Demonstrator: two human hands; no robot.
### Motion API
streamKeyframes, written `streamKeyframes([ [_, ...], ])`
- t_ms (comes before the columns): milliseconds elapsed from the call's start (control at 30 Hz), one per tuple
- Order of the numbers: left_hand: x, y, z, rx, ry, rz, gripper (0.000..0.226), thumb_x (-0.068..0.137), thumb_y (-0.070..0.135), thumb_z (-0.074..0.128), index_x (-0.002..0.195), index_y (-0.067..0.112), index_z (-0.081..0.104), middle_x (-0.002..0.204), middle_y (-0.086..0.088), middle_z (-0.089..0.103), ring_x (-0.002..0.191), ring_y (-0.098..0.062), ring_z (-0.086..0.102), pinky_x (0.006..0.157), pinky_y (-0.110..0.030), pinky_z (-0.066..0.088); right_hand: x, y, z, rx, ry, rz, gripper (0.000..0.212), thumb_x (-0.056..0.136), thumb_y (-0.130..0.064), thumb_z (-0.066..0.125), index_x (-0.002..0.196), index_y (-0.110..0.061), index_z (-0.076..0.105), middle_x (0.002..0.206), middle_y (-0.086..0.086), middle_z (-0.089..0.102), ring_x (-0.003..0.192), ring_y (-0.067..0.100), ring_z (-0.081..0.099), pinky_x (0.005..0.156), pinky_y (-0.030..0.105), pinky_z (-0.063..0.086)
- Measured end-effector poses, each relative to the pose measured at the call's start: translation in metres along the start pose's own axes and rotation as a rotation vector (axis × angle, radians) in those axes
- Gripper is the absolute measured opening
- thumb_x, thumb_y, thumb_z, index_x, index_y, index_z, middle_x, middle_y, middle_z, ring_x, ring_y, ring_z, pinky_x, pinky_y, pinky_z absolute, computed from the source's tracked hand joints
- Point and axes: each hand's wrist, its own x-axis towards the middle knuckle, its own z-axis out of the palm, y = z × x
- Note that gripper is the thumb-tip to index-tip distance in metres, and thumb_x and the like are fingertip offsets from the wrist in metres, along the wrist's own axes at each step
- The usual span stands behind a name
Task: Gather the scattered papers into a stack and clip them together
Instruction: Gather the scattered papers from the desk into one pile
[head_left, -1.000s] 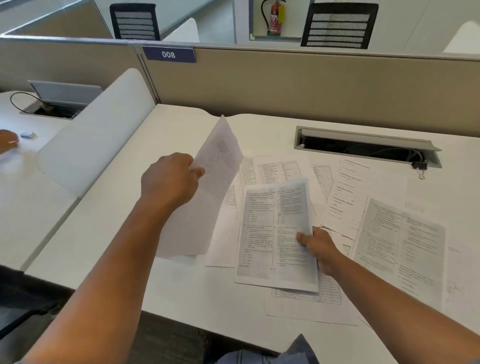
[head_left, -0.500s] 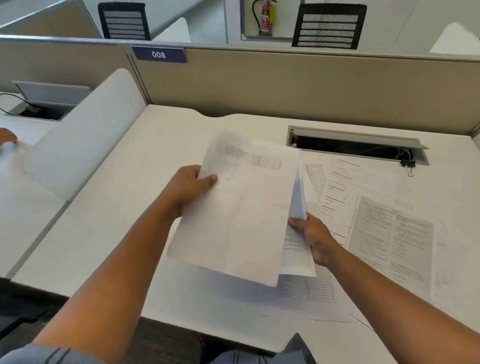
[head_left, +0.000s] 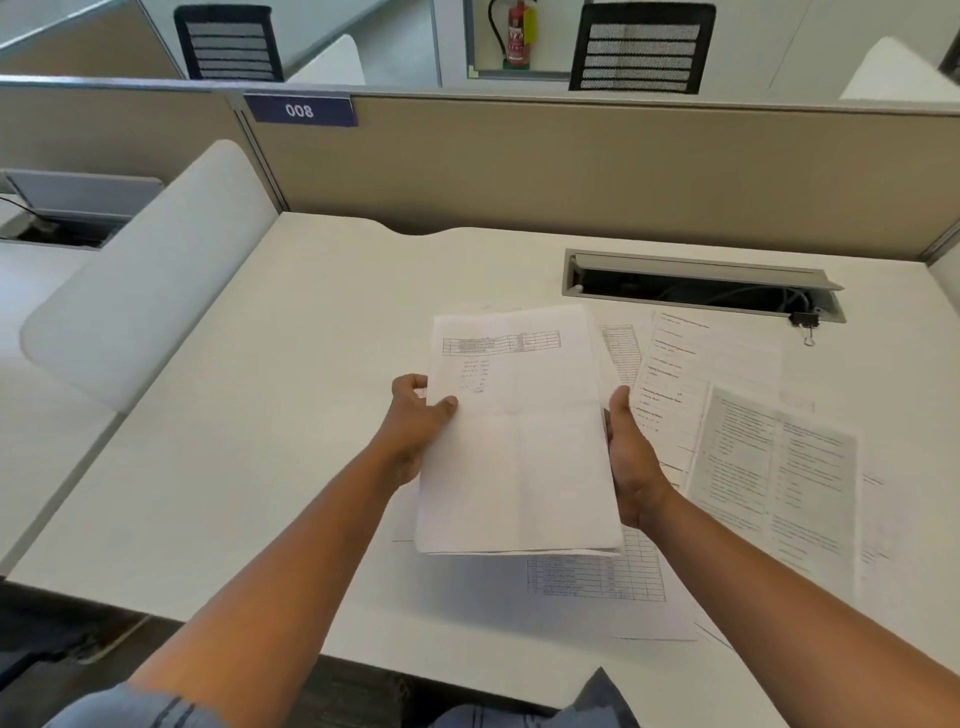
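We see both hands holding a small stack of papers above the white desk, lifted clear of the sheets that lie beneath it. The left hand grips the stack's left edge, thumb pressed on the top sheet and the other fingers curled underneath. The right hand is set against the right edge with its thumb along the side; its fingers are hidden behind the paper, so we take it to be gripping the stack, though the hold underneath cannot be made out. The top sheet shows a small printed table near its far end and faint fold creases. More loose papers lie scattered flat on the desk to the right of the stack, among them a greyish two-column sheet overlapping others, and a sheet with a table pokes out just under the stack's near edge. A black binder clip sits at the right end of the open cable tray, well apart from both hands. A beige partition with a "008" label closes off the back of the desk.
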Motion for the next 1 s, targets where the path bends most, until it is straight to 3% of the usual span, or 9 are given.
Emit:
streamKeyframes([
  [67,0.0,0.0,0.001,-0.004,-0.022,0.039,0.051,0.101,0.012,0.061,0.141,0.022,0.03,0.117,-0.002,0.064,0.1,-0.025,0.07,0.086,-0.047,0.06,-0.002,-0.003,0.001,0.03,-0.032,-0.006,0.056,0.101,-0.061,0.044,0.128,-0.018,0.068,0.119,0.012,0.075,0.106,0.03,0.072,0.085,0.044,0.058],
  [167,0.0,0.004,0.003,-0.007,-0.074,0.11,0.051,0.101,0.01,0.061,0.145,0.02,0.037,0.122,-0.004,0.07,0.105,-0.025,0.072,0.084,-0.043,0.061,-0.002,-0.013,0.0,-0.139,-0.008,-0.082,0.02,0.097,-0.015,0.059,0.113,-0.015,0.071,0.119,0.017,0.073,0.095,0.03,0.07,0.082,0.043,0.058],
  [267,-0.002,0.01,0.008,-0.001,-0.099,0.191,0.032,0.101,0.011,0.061,0.132,0.014,0.056,0.126,-0.007,0.072,0.105,-0.025,0.073,0.087,-0.043,0.062,-0.003,-0.026,0.003,-0.252,0.031,-0.197,0.026,0.092,0.006,0.056,0.106,-0.011,0.07,0.105,0.012,0.076,0.089,0.028,0.069,0.072,0.038,0.058],
  [500,-0.014,0.031,0.024,-0.15,-0.045,0.451,0.027,0.097,0.018,0.069,0.122,0.012,0.062,0.115,-0.004,0.075,0.1,-0.024,0.074,0.08,-0.038,0.064,-0.009,-0.054,0.013,-0.349,0.018,-0.526,0.027,0.093,0.007,0.053,0.093,-0.015,0.069,0.081,-0.009,0.073,0.074,0.011,0.071,0.063,0.028,0.059],
  [600,-0.01,0.021,0.026,-0.137,-0.063,0.428,0.03,0.092,0.003,0.065,0.121,0.009,0.063,0.114,-0.009,0.074,0.1,-0.027,0.072,0.078,-0.037,0.062,-0.006,-0.045,0.008,-0.356,0.023,-0.503,0.021,0.083,0.001,0.062,0.092,-0.015,0.072,0.082,-0.005,0.073,0.077,0.014,0.071,0.068,0.035,0.059],
  [733,-0.01,-0.001,0.03,-0.052,-0.101,0.313,0.049,0.078,-0.012,0.045,0.116,0.008,0.067,0.113,-0.01,0.074,0.106,-0.033,0.07,0.077,-0.035,0.061,-0.001,-0.027,-0.004,-0.392,0.042,-0.431,0.027,0.079,-0.002,0.065,0.101,-0.017,0.07,0.091,0.001,0.072,0.091,0.026,0.069,0.075,0.041,0.058],
  [800,-0.009,-0.007,0.033,-0.027,-0.094,0.299,0.049,0.081,-0.016,0.042,0.111,0.012,0.07,0.112,-0.008,0.074,0.104,-0.031,0.07,0.077,-0.036,0.062,-0.003,-0.025,-0.005,-0.389,0.038,-0.437,0.031,0.074,-0.007,0.065,0.101,-0.021,0.07,0.089,-0.002,0.073,0.089,0.023,0.07,0.076,0.042,0.059],
  [933,-0.007,-0.007,0.034,-0.091,-0.067,0.336,0.045,0.086,-0.017,0.043,0.098,0.015,0.073,0.103,-0.006,0.074,0.092,-0.024,0.069,0.078,-0.041,0.062,-0.005,-0.031,-0.002,-0.346,0.011,-0.477,0.038,0.087,0.01,0.059,0.102,-0.023,0.069,0.09,-0.002,0.071,0.089,0.018,0.069,0.073,0.036,0.061],
  [1000,-0.006,-0.009,0.034,-0.11,-0.079,0.33,0.045,0.086,-0.018,0.044,0.102,0.012,0.073,0.103,-0.006,0.075,0.092,-0.023,0.07,0.078,-0.041,0.062,-0.003,-0.03,-0.003,-0.343,-0.002,-0.454,0.035,0.084,0.006,0.062,0.102,-0.024,0.069,0.091,-0.001,0.071,0.089,0.019,0.069,0.074,0.038,0.061],
])
